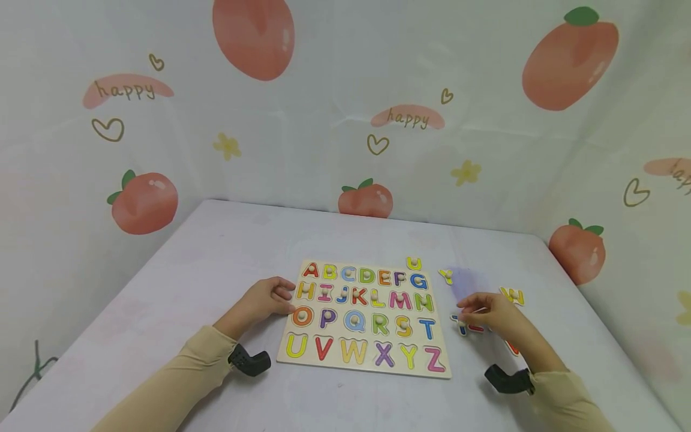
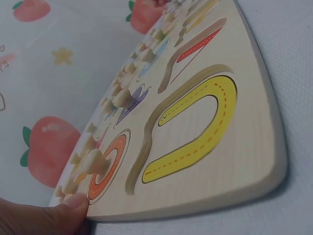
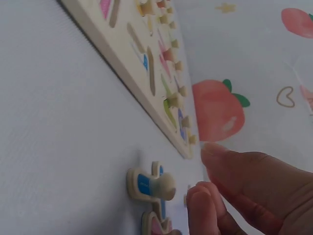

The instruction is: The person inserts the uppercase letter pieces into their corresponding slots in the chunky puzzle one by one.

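A wooden alphabet puzzle board (image 1: 361, 363) lies flat in front of me. Knobbed letters fill its upper rows through S. The T recess (image 1: 427, 329) and the bottom row, U to Z, show printed letters without knobs. My left hand (image 1: 266, 302) touches the board's left edge beside the orange O (image 2: 105, 171), thumb tip against the rim. Right of the board, my right hand (image 1: 491, 315) hovers over the loose blue T piece (image 3: 154, 188), thumb and fingertips apart with nothing visible between them. A reddish letter piece (image 1: 476, 328) lies against the T, partly hidden by that hand.
A yellow U piece (image 1: 414, 263) lies at the board's top right edge. Farther right are a yellow Y (image 1: 446, 276), a yellow W (image 1: 513, 296) and a red piece (image 1: 512, 348) partly behind the right hand. A fruit-print curtain (image 1: 324, 120) hangs behind the table.
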`<state>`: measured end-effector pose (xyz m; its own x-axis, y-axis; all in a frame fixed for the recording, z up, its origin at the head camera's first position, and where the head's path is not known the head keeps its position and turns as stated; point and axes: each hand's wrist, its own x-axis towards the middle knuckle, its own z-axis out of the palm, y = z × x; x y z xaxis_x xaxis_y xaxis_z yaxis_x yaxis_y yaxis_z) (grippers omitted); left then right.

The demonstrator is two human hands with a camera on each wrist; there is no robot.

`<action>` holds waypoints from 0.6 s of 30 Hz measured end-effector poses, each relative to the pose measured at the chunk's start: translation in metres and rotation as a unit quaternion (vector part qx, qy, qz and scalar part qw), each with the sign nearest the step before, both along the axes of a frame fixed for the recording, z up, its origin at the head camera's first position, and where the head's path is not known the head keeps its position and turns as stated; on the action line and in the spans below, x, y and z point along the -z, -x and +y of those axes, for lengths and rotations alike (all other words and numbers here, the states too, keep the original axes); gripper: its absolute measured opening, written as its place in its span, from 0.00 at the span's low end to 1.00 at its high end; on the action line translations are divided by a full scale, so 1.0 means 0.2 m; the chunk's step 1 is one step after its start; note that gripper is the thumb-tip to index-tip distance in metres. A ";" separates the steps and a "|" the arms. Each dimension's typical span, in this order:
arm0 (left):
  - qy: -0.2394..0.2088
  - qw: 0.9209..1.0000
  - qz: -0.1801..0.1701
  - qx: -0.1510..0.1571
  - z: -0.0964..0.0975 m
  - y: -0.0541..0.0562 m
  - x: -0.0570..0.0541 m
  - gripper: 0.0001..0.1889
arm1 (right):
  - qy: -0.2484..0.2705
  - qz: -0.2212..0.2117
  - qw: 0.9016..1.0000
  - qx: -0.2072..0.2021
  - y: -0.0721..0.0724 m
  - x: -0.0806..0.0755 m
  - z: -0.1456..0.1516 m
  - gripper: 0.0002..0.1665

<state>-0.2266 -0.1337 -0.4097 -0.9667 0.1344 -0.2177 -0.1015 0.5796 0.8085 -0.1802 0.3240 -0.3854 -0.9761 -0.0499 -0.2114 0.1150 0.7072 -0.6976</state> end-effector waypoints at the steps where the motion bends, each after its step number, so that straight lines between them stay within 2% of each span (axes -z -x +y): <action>1: 0.000 1.000 0.000 0.000 0.00 0.00 0.00 0.25 | 0.000 -0.001 1.000 0.002 0.00 0.01 0.00 0.22; 6: -0.001 1.000 0.002 0.002 0.00 0.00 0.00 0.25 | 0.003 -0.005 1.000 -0.004 -0.01 0.02 0.01 0.20; 12: -0.002 1.000 0.000 0.003 0.00 0.00 0.00 0.25 | -0.026 -0.001 0.999 -0.020 -0.02 0.02 0.01 0.18; 18: -0.003 1.000 -0.001 0.001 0.00 0.00 0.00 0.25 | -0.043 -0.007 0.999 -0.019 -0.01 0.03 0.00 0.16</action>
